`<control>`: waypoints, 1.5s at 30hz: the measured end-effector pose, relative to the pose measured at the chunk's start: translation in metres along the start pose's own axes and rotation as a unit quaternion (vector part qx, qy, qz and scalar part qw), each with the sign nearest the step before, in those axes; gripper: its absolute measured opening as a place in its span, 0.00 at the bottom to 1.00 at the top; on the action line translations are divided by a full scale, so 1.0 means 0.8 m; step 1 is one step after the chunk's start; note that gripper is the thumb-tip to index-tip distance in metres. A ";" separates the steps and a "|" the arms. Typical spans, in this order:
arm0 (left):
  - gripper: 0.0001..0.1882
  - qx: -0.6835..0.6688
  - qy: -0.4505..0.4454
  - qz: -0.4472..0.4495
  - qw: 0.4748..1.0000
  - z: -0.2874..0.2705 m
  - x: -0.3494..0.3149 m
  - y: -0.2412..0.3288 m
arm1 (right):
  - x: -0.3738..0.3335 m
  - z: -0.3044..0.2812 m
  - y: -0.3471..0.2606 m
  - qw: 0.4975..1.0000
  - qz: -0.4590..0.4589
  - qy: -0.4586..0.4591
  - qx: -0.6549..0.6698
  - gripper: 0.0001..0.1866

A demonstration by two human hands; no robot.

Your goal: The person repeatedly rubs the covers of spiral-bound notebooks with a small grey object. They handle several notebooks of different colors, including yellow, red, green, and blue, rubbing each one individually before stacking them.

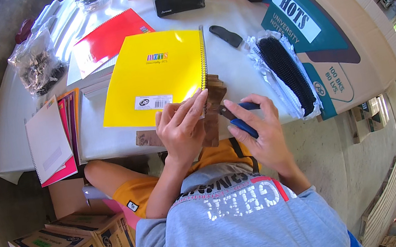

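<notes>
A yellow spiral notebook point(148, 74) lies in front of me with its black coil binding along the right edge. My left hand point(181, 126) is closed on its lower right corner, fingertips against the coil; the thumb is mostly hidden. Just right of that corner, my right hand point(262, 133) grips pliers with blue handles point(245, 128), their dark jaws pointing toward the coil. Brown wooden blocks point(215, 107) sit partly beneath the notebook's right and lower edges.
Black plastic coils point(287, 74) lie on white wrapping at right, near a black strip-like object point(226, 35). A large carton point(340, 31) stands beyond them. Tape dispensers point(179, 2) and a red notebook point(115, 35) are at the back. Several notebooks point(48, 138) overhang the left edge.
</notes>
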State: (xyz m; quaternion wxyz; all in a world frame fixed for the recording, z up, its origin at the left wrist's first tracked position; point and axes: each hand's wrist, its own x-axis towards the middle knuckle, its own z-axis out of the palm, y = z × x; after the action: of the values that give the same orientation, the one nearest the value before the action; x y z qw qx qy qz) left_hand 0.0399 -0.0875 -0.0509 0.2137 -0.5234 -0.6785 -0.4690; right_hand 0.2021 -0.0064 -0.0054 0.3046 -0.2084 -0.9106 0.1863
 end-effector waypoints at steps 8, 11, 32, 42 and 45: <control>0.28 -0.009 0.006 0.000 1.000 0.001 0.001 0.006 | -0.003 0.010 0.005 0.945 0.116 -0.125 0.277 0.19; 0.23 -0.010 0.041 0.022 0.999 0.011 -0.010 0.000 | -0.013 0.018 0.027 0.686 0.308 -0.266 0.603 0.21; 0.19 0.286 0.437 -0.380 0.763 -0.352 -0.172 -0.313 | 0.098 0.106 0.183 0.943 0.195 -0.113 -0.246 0.23; 0.24 0.465 0.317 -0.197 0.803 -0.308 -0.012 -0.308 | 0.349 0.144 0.189 0.991 0.078 -0.075 0.083 0.18; 0.32 0.288 0.156 -0.251 0.911 -0.196 0.086 -0.331 | 0.439 0.221 0.156 0.894 0.293 -0.212 0.264 0.29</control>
State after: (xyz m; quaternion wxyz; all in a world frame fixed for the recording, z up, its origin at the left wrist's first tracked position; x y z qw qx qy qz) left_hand -0.2573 -0.1905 -0.0330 0.3335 -0.1718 -0.8514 -0.3666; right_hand -0.1323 0.2343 -0.0280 0.0801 -0.3331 -0.7684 0.5406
